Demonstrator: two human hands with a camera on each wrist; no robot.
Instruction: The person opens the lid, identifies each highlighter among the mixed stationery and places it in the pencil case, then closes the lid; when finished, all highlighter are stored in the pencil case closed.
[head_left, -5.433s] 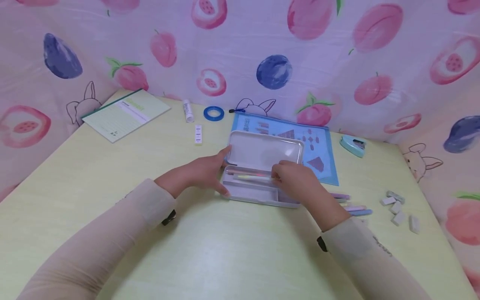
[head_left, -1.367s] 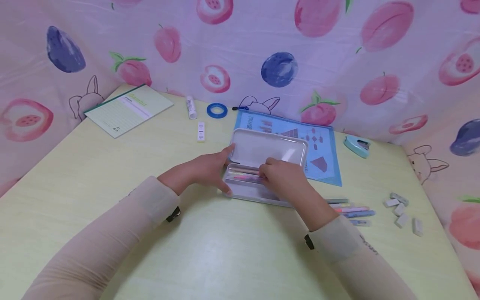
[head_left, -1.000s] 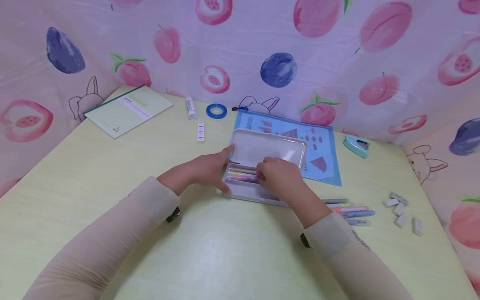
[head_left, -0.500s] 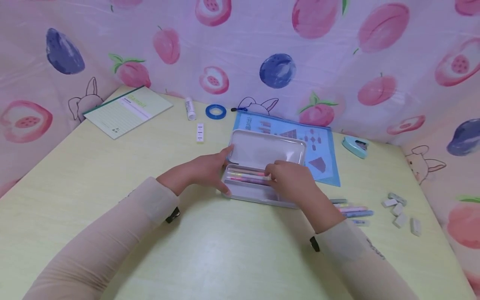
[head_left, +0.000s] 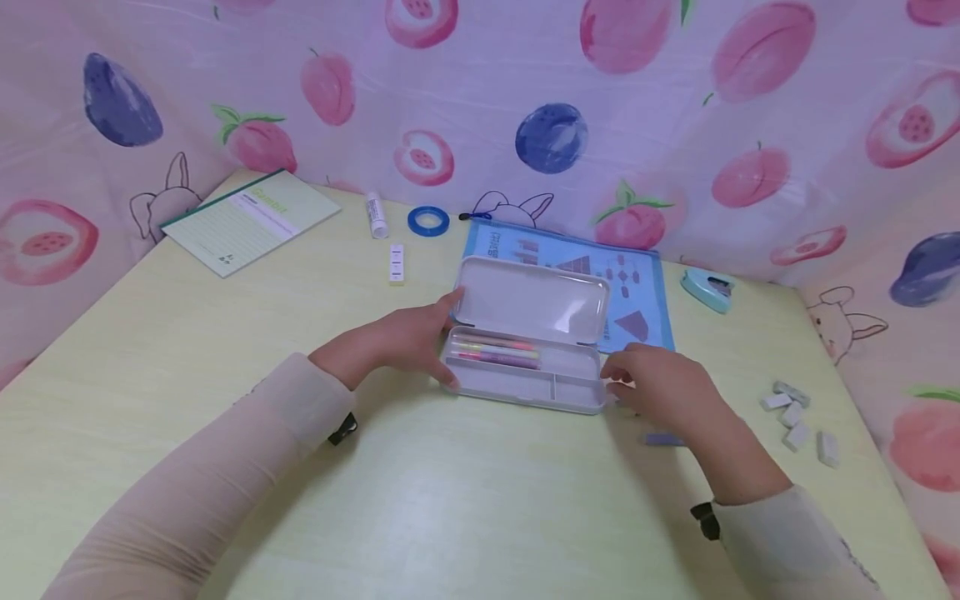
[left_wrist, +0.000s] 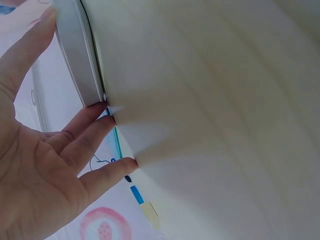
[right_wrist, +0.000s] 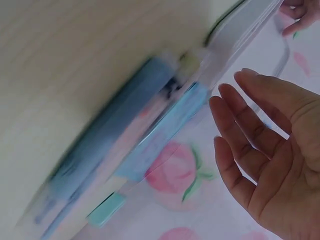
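Observation:
A pale pencil case (head_left: 517,400) lies with its lid (head_left: 532,300) raised and tilted back. Several highlighter-like pens (head_left: 498,354) lie in its rear compartment, toward the left. My left hand (head_left: 405,342) holds the case's left end, thumb at the front corner and fingers toward the hinge; in the left wrist view its fingertips reach the tabletop. Just off the case's right end is my right hand (head_left: 663,387), fingers loosely bent, nothing in them. Loose pens lie by it: one blue pen (head_left: 663,439) shows in the head view, the others are behind the hand. The right wrist view shows a thick blue pen (right_wrist: 115,125), blurred.
A blue zip pouch (head_left: 645,292) lies under the lid. Several erasers (head_left: 797,435) and a mint stapler (head_left: 707,289) are on the right. Behind to the left are a notebook (head_left: 251,221), glue stick (head_left: 377,217), blue tape roll (head_left: 428,221) and small white strip (head_left: 397,264).
The right hand, earlier over the case with a pen, has let it go and moved right toward the loose pens. Pens in the rear compartment have increased. The left hand stays put.

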